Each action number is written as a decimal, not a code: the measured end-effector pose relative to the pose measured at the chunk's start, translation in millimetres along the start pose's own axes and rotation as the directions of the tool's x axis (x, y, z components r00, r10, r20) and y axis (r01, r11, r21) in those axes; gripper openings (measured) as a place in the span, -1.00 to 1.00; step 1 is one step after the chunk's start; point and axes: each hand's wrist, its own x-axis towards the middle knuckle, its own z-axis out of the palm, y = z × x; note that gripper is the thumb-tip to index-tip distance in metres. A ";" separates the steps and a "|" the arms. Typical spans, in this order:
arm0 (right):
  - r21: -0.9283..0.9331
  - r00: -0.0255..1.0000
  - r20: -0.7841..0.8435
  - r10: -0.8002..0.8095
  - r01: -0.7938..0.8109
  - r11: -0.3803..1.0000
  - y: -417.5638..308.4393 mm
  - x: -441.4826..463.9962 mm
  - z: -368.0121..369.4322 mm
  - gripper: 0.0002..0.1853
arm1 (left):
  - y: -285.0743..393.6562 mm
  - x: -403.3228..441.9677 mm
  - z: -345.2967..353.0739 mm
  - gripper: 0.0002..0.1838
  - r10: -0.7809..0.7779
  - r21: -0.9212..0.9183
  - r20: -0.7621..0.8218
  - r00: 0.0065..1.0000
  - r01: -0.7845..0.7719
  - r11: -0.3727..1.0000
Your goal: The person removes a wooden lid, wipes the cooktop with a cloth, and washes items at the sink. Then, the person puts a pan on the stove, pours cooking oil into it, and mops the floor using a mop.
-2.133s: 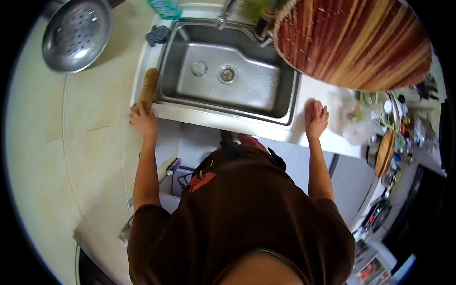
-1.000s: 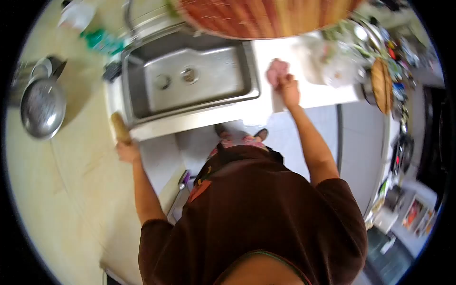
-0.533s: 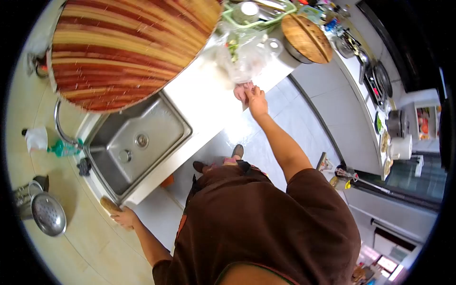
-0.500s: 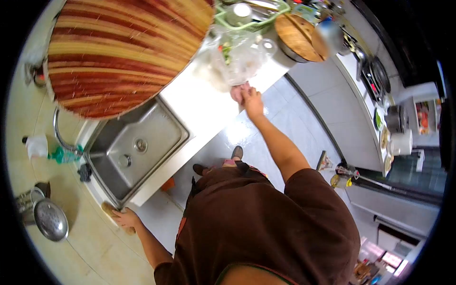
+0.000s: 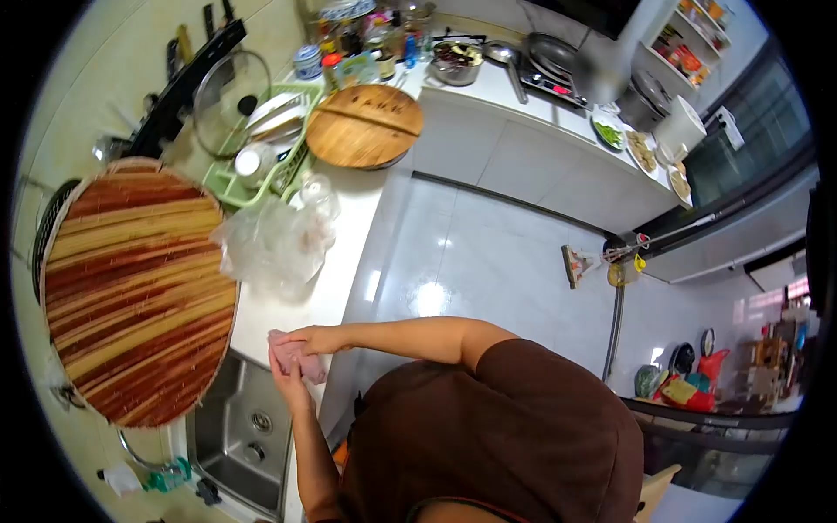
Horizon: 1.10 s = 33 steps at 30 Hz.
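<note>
A pink cloth lies at the front edge of the white counter, beside the sink. My left hand comes up from below and has its fingers wrapped on the cloth's left part. From the right, my right hand reaches over and grips the upper part of the same cloth. Just beyond both hands sits a crumpled clear plastic bag. The steel sink lies to the left of my left forearm.
A striped round woven tray hangs above the sink at the left. Behind the bag stand a green dish rack and a pot with a wooden lid. A stove and plates line the far counter. A mop stands on the floor.
The view has turned toward the stove side. My left hand has let go of the brown sponge-like object and joined my right hand at the pink cloth.
</note>
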 end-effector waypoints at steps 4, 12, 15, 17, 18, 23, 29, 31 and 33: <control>-0.279 0.992 -0.111 0.051 -0.081 0.957 -2.4 -25.9 -62.5 -0.47 | -0.2 45.4 2.7 -0.40 0.303 0.424 -0.044 0.952 -0.257 0.868; -0.282 0.644 -0.762 0.075 -0.434 0.855 58.0 -148.2 -185.2 -0.64 | -70.3 103.6 -8.5 -0.43 0.213 0.871 0.212 0.954 -0.283 0.401; -0.318 0.405 -0.912 -0.063 -0.604 0.731 122.8 -213.7 -230.5 -0.64 | -70.2 111.7 7.5 -0.45 0.256 0.912 0.304 0.918 -0.358 0.199; -0.079 0.238 -0.968 0.082 -0.597 0.799 122.5 -260.3 -229.7 -0.65 | -71.3 113.7 20.0 -0.47 0.259 0.871 0.379 0.889 -0.437 0.224; -0.016 0.179 -0.977 0.113 -0.595 0.804 142.9 -280.7 -239.4 -0.68 | -54.5 102.5 39.9 -0.50 0.311 0.836 0.438 0.843 -0.509 0.204; 0.321 -0.036 -0.941 0.337 -0.414 0.852 129.7 -334.9 -244.1 -0.79 | -50.6 96.9 76.4 -0.57 0.254 0.775 0.509 0.823 -0.566 0.281; 0.189 0.030 -0.975 0.218 -0.398 0.898 147.3 -356.0 -326.1 -0.77 | -64.5 117.1 118.6 -0.62 -0.131 0.677 0.379 0.916 -0.178 0.714; 0.192 0.035 -0.972 0.230 -0.438 0.878 126.5 -358.9 -353.9 -0.67 | -70.1 123.4 154.3 -0.63 -0.177 0.593 0.392 0.903 -0.101 0.799; 0.066 0.199 -0.963 0.183 -0.484 0.873 93.4 -369.4 -380.8 -0.64 | -71.3 125.8 203.6 -0.63 -0.138 0.516 0.454 0.880 -0.134 0.846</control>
